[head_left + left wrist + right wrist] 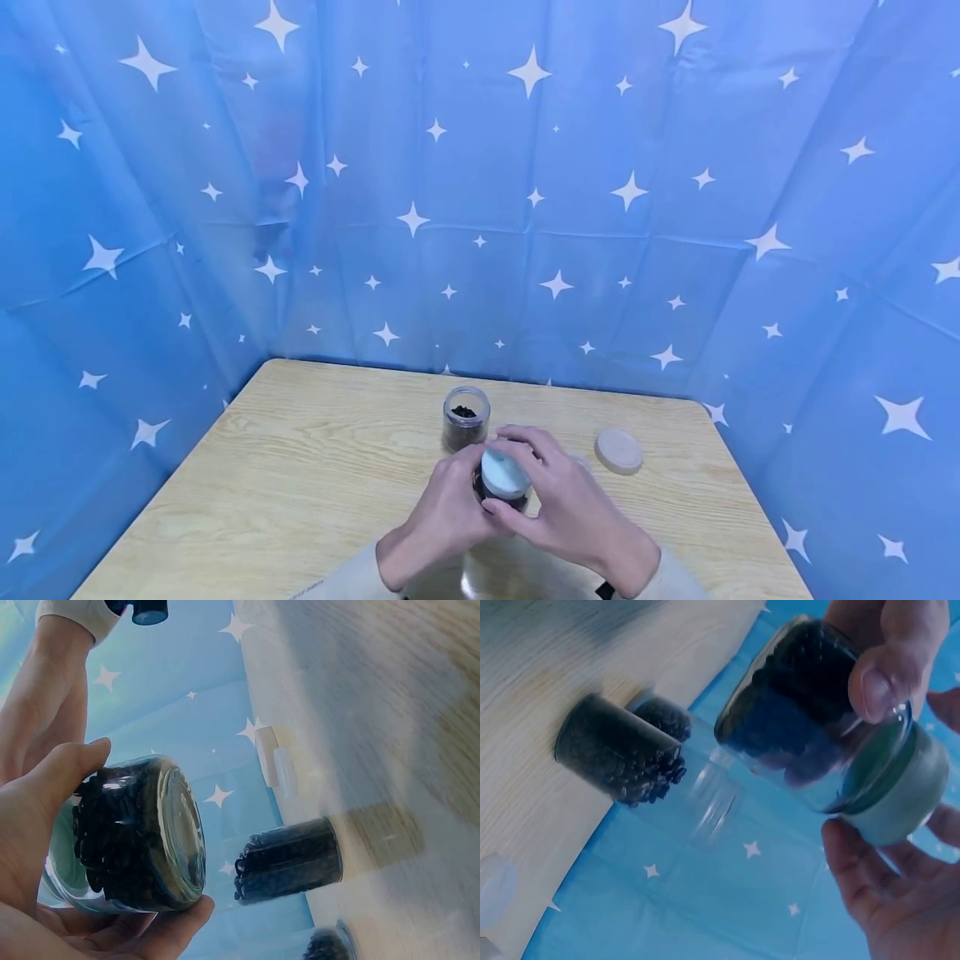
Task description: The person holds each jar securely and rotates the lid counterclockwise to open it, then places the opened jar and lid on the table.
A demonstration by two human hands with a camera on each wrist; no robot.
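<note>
My left hand [453,496] grips a clear glass jar [124,832] of dark beans, thumb on one side and fingers on the other. In the right wrist view this jar [791,701] appears tilted, with a pale green lid [904,795] at its mouth. Fingers and thumb of my right hand [562,496] curl round the lid [504,473]. Whether the lid is screwed tight I cannot tell. Just beyond my hands stands a lidless glass jar [465,425], partly filled with dark beans.
On the wooden table [300,467], a pale round lid [618,451] lies to the right. Another lid [285,772] lies beside it, mostly hidden by my right hand in the head view. Two bean-filled jars [622,750] show behind the held one. A blue star-patterned curtain [480,183] surrounds the table.
</note>
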